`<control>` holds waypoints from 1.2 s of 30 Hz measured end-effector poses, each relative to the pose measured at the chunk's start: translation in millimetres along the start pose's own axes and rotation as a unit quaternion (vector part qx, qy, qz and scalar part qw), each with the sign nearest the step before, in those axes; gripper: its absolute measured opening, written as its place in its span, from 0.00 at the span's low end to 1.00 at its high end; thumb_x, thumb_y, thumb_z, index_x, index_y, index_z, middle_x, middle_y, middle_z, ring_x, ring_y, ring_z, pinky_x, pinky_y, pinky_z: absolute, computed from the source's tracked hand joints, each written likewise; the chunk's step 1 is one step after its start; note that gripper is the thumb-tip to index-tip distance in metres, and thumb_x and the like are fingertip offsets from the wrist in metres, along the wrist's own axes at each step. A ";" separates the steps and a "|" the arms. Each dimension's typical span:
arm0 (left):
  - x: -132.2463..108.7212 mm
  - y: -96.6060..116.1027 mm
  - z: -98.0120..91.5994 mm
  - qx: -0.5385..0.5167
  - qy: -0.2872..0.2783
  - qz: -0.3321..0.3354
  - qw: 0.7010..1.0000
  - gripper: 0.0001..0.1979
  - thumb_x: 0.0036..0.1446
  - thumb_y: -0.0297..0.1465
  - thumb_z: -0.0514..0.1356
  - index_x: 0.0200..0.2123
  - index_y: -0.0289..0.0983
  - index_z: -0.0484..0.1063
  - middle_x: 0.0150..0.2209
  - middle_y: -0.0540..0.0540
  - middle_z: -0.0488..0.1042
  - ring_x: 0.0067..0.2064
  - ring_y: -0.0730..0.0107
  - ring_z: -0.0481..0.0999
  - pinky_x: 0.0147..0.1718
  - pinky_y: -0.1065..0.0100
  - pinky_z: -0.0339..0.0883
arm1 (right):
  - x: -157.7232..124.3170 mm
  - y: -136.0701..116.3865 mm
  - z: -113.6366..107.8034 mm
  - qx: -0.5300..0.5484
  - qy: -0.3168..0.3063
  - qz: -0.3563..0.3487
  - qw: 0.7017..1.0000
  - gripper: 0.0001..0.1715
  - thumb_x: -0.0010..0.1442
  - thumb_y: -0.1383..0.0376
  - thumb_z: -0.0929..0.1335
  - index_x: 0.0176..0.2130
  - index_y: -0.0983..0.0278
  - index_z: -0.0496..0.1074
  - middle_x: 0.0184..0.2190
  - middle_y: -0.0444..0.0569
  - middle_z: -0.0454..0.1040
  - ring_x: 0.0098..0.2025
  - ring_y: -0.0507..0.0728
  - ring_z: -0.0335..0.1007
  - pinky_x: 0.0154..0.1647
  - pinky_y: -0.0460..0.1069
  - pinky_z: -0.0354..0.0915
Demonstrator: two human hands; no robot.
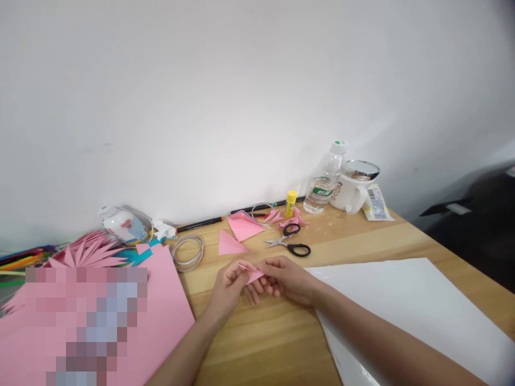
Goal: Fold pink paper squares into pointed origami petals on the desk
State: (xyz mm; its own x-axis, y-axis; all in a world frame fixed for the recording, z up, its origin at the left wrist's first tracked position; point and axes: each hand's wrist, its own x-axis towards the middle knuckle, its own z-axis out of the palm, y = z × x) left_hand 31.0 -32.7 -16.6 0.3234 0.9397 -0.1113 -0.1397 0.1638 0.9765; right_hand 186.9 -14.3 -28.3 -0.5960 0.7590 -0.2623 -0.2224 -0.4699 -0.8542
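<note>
My left hand (230,287) and my right hand (287,279) meet over the middle of the wooden table (257,343). Both pinch a small folded pink paper piece (254,275) between their fingertips. The paper is held just above the tabletop. A pink paper triangle (229,244) and a larger folded pink sheet (243,225) lie just beyond my hands. Black-handled scissors (292,242) rest shut to the right of those.
A big pink sheet (164,300) covers the left, with pink spiky paper shapes (90,252) behind it. A white sheet (402,305) lies at the right. Along the wall stand a glue stick (290,203), water bottle (325,182), white mug (354,187), tape ring (188,252) and black pens (199,224).
</note>
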 end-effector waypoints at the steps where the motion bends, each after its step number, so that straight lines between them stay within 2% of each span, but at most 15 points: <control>1: -0.4 0.8 0.6 0.010 -0.001 0.004 1.000 0.08 0.52 0.35 0.57 0.30 0.34 0.66 0.19 0.48 0.74 0.15 0.71 0.71 0.13 0.73 0.62 | -0.1 -0.3 -1.1 0.019 -0.006 0.020 1.000 0.19 0.50 0.55 0.69 0.22 0.70 0.67 0.17 0.42 0.66 0.16 0.43 0.58 0.14 0.38 0.51; 3: -1.1 1.8 1.4 0.024 -0.004 0.010 1.000 0.09 0.52 0.35 0.56 0.31 0.34 0.66 0.19 0.47 0.74 0.16 0.71 0.71 0.13 0.73 0.63 | -0.3 -0.9 -2.5 0.048 -0.008 0.046 0.998 0.18 0.49 0.57 0.69 0.22 0.70 0.67 0.17 0.41 0.65 0.16 0.42 0.57 0.13 0.37 0.49; 7: -1.8 2.0 1.5 0.030 -0.010 0.012 0.999 0.09 0.53 0.35 0.56 0.32 0.34 0.66 0.20 0.46 0.74 0.16 0.71 0.71 0.13 0.73 0.63 | 0.1 -0.8 -2.9 0.059 0.003 0.049 0.997 0.17 0.49 0.58 0.70 0.21 0.70 0.66 0.16 0.40 0.64 0.15 0.41 0.56 0.12 0.37 0.48; 12: -1.3 0.3 -0.4 0.023 -0.011 0.003 1.000 0.10 0.53 0.36 0.56 0.31 0.34 0.65 0.20 0.47 0.74 0.16 0.71 0.71 0.14 0.73 0.63 | 1.6 2.8 0.3 0.004 0.017 0.012 1.000 0.20 0.49 0.56 0.69 0.20 0.69 0.65 0.13 0.39 0.63 0.12 0.42 0.54 0.10 0.37 0.47; 15: -0.2 -1.1 -1.5 0.025 -0.012 -0.006 1.000 0.09 0.53 0.35 0.55 0.30 0.33 0.65 0.19 0.47 0.74 0.16 0.71 0.71 0.13 0.74 0.62 | 2.0 5.0 4.4 -0.066 0.028 -0.034 0.997 0.21 0.49 0.53 0.68 0.19 0.68 0.63 0.13 0.39 0.63 0.12 0.44 0.57 0.10 0.38 0.51; 20: 1.8 -1.4 1.2 0.007 0.009 -0.014 1.000 0.13 0.53 0.35 0.56 0.39 0.35 0.61 0.18 0.50 0.73 0.15 0.71 0.71 0.13 0.74 0.63 | 2.0 4.3 8.7 -0.083 0.053 -0.060 0.993 0.22 0.49 0.52 0.67 0.19 0.67 0.62 0.12 0.39 0.64 0.12 0.44 0.56 0.11 0.39 0.53; 26: 2.8 -1.7 4.7 0.058 0.008 -0.026 0.998 0.12 0.49 0.36 0.60 0.28 0.35 0.60 0.20 0.48 0.74 0.18 0.73 0.72 0.15 0.75 0.64 | 4.1 7.1 8.7 -0.097 0.074 -0.066 0.990 0.21 0.50 0.52 0.66 0.20 0.67 0.62 0.11 0.38 0.63 0.11 0.44 0.56 0.11 0.39 0.53; 31: 2.5 -3.3 3.8 0.066 0.027 -0.028 0.997 0.13 0.50 0.37 0.59 0.29 0.35 0.60 0.17 0.51 0.72 0.15 0.74 0.70 0.12 0.75 0.62 | 5.9 13.7 11.4 -0.130 0.085 -0.096 0.983 0.20 0.49 0.52 0.67 0.21 0.65 0.62 0.12 0.38 0.64 0.12 0.46 0.58 0.11 0.41 0.55; 36: 2.6 -1.3 4.1 0.064 -0.003 -0.017 0.998 0.11 0.52 0.37 0.57 0.28 0.35 0.60 0.18 0.50 0.72 0.15 0.77 0.69 0.12 0.76 0.61 | 5.2 9.4 8.5 -0.084 0.101 -0.081 0.988 0.21 0.48 0.52 0.67 0.20 0.66 0.63 0.13 0.40 0.64 0.14 0.46 0.58 0.14 0.41 0.55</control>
State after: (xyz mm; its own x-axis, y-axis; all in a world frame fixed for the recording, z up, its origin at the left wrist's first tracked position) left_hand 35.8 -31.8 -17.4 0.3321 0.9323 -0.1431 -0.0092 0.1549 0.9879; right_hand 175.2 -18.6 -33.9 -0.3936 0.9004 -0.1854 -0.1606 -0.2659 -0.9505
